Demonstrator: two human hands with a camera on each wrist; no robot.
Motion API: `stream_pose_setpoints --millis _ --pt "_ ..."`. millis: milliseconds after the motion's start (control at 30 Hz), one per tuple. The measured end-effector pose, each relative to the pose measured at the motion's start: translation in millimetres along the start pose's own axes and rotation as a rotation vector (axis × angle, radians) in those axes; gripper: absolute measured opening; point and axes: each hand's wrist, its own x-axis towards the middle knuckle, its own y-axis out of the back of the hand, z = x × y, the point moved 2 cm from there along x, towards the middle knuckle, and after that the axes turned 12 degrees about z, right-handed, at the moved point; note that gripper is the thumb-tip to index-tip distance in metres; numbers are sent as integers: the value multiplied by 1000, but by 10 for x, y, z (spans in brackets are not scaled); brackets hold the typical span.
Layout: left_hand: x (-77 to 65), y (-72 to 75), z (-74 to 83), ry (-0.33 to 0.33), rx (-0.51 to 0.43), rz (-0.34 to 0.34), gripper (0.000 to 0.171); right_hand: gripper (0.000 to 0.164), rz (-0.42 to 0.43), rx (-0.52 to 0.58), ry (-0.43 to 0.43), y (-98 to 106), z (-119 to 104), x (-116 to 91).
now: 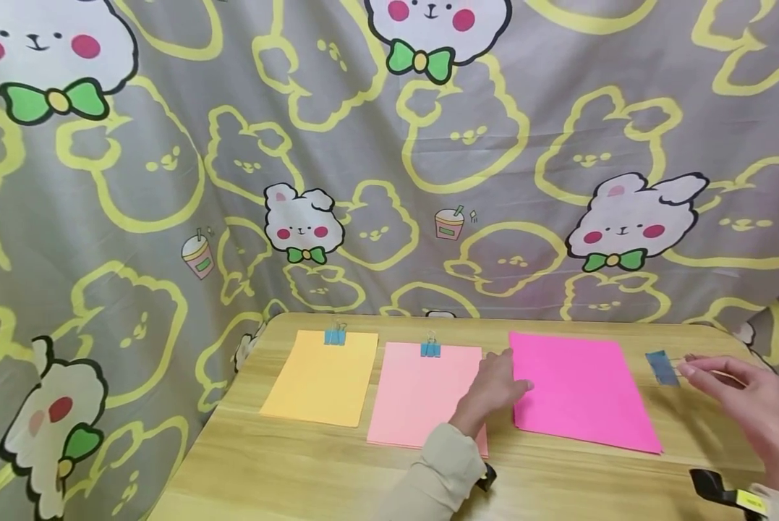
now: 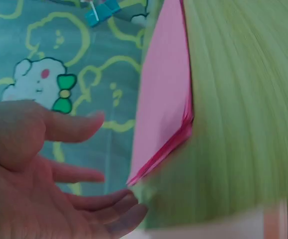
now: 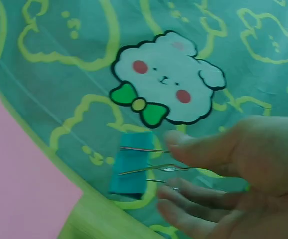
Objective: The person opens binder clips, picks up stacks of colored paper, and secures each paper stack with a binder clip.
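Note:
A stack of bright pink paper (image 1: 581,391) lies on the table, its layered edge showing in the left wrist view. My left hand (image 1: 501,387) is at the stack's left edge, thumb and fingers spread apart and gripping nothing. Whether its fingertips touch the paper (image 2: 164,84) I cannot tell. To the right of that stack, my right hand (image 1: 747,394) pinches a blue binder clip (image 1: 662,367) by its wire handles. The right wrist view shows the clip's blue body (image 3: 131,164) held out beyond the fingertips.
Light pink paper (image 1: 422,398) with a blue binder clip (image 1: 431,349) on its top edge lies left of my left hand. Farther left is yellow-orange paper (image 1: 324,380), also clipped (image 1: 335,337). A patterned curtain (image 1: 363,159) hangs behind the wooden table (image 1: 285,463).

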Motion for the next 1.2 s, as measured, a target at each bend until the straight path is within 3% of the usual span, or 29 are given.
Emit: stream_pose_setpoints --millis 200,333,467,633,767,900,1000,1200 --pt "97 -221 148 58 257 91 70 28 -115 -129 64 21 -7 -8" --pt "111 -349 218 33 427 93 71 23 -141 -113 125 37 -23 -33" --pt "110 -415 234 -7 540 87 75 21 -177 -115 142 30 -36 -63" --pt "147 -374 205 -90 528 39 69 20 -187 -123 161 42 -79 -62" --pt "171 -341 208 -134 513 -22 74 19 -180 -120 171 89 -87 -78" --pt "159 -360 262 -72 549 -8 64 17 -170 -122 178 116 -86 -94" --pt "146 -403 303 -4 596 23 66 14 -177 -104 189 117 -90 -91" --pt "141 -475 300 30 627 -6 62 17 -193 -122 198 115 -75 -97"
